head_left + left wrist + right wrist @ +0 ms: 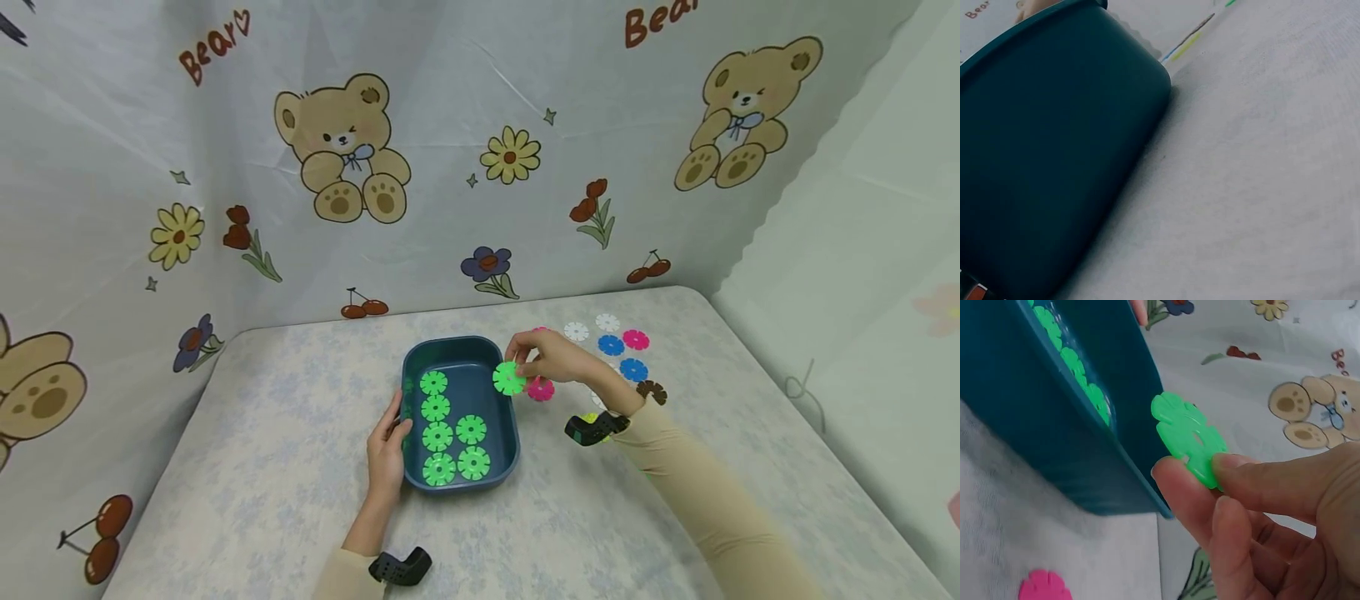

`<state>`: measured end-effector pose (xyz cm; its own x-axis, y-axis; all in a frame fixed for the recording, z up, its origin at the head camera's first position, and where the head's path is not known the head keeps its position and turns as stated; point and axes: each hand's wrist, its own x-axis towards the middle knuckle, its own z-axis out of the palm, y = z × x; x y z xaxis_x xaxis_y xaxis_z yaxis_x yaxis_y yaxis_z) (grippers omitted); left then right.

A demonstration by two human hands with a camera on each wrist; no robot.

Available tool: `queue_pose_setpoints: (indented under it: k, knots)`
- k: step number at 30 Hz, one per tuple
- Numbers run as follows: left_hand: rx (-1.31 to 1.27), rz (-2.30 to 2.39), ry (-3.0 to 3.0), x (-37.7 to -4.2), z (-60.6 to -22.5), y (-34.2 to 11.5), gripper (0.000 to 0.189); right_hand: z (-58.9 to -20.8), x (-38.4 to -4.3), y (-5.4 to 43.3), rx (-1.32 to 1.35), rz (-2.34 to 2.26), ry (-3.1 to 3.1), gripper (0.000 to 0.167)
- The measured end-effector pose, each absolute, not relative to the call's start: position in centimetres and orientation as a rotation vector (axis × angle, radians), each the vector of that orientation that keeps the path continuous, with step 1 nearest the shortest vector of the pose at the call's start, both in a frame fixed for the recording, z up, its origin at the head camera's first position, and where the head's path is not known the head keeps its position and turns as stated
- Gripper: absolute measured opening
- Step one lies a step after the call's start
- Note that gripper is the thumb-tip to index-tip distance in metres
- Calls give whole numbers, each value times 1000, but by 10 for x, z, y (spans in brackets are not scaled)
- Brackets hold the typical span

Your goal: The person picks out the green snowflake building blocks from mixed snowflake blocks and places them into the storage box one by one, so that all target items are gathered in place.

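Observation:
A dark teal plastic tray point(459, 483) lies on the table with several green snowflake discs point(437, 437) flat inside, in two columns toward its left and near side. My left hand point(386, 454) grips the tray's left wall, thumb over the rim. Between thumb and index finger, my right hand point(551, 357) pinches another green snowflake disc point(1190, 437) at the tray's right rim. In the right wrist view that disc is tilted and held by its edge. The left wrist view shows mostly the tray's outer wall point(1054, 137); the left fingers are hidden there.
Right of the tray lie loose snowflake discs: pink point(636, 339), blue point(633, 370), white point(607, 322), brown point(652, 392) and a partly covered yellow one. One pink disc point(541, 389) sits close to the tray's right wall. A bear-print cloth point(435, 167) hangs behind the table.

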<state>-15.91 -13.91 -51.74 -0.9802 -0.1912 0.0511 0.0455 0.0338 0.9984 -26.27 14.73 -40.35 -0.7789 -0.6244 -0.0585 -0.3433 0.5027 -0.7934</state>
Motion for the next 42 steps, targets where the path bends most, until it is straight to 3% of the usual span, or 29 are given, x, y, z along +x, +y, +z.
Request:
queue_pose_setpoints:
  k: [18,42]
  knots:
    - [168,-2069,-2129,-158,-516,-138,49,-419,-299,69,-851,-821,2361,15]
    - [159,-2081,-2126,-158,-517,-139,49,-440,-302,42,-851,-369,2436,16]
